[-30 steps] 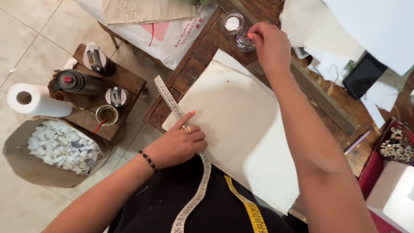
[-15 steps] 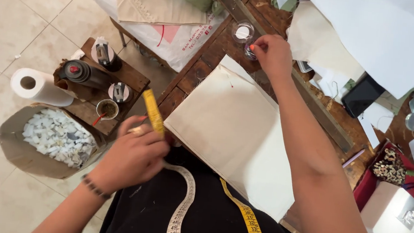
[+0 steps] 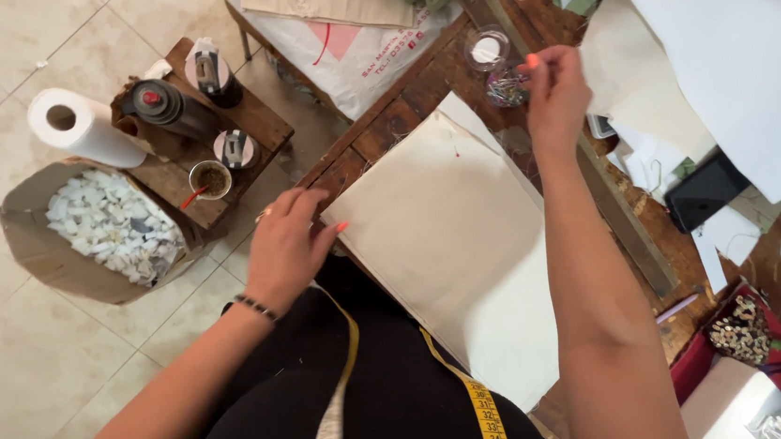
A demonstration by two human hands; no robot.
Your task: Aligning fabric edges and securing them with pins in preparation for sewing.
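Since the earlier frame, left hand [image 3: 289, 244] had dropped its tape and lay spread at the cloth's [image 3: 464, 245] nine-o'clock edge. Right hand [image 3: 558, 83] pinched over the pin pile [image 3: 508, 87] at twelve; a careless reach might scatter pins or prick.

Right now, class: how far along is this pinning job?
Done: cream fabric lies flat on the wooden table, one red pin near its top. In hand: right hand picks at the pin dish; left hand rests at the fabric's edge. Left: most edges show no pins.

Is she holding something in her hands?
The right hand reaches into a small glass pin dish; any pin pinched is too small to see. The left hand holds nothing.
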